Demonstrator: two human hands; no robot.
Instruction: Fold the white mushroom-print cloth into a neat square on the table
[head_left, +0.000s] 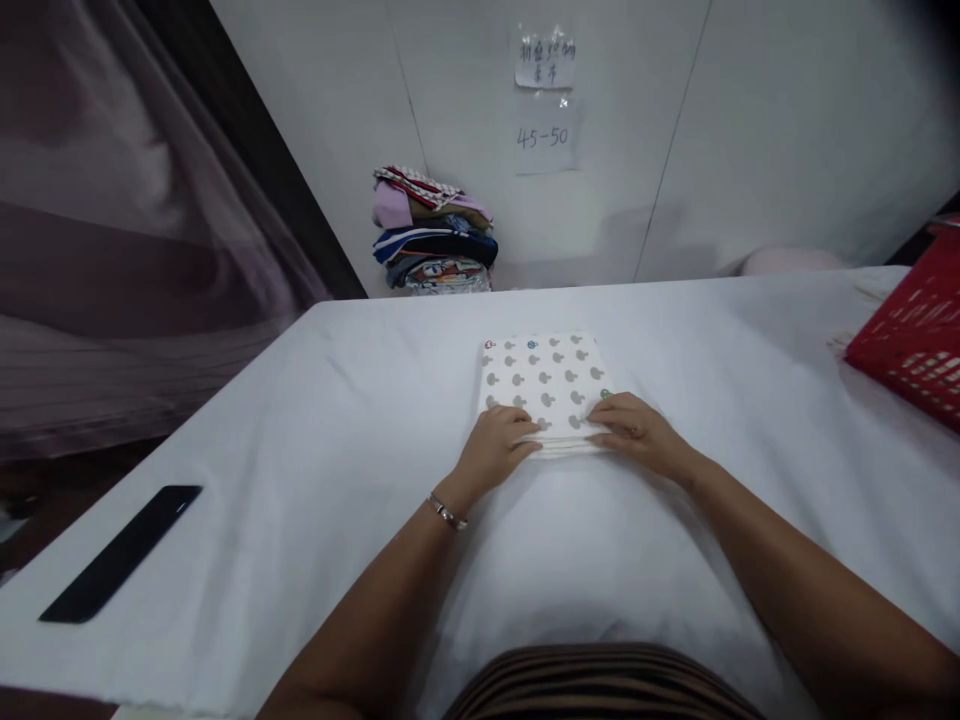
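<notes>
One folded patterned cloth [544, 385] at table [300, 420] centre, its near edge pinched by left hand [495, 450] and right hand [637, 430], both gripping the layers. Uneven pull could splay the fold. Beyond: one clothes stack [435, 230], one red basket [911, 340], one black phone [124, 550]

red basket [916, 345] cut off at right edge, top wall note [545, 61] illegible, fingertips tucked under folded cloth [546, 385]
</notes>
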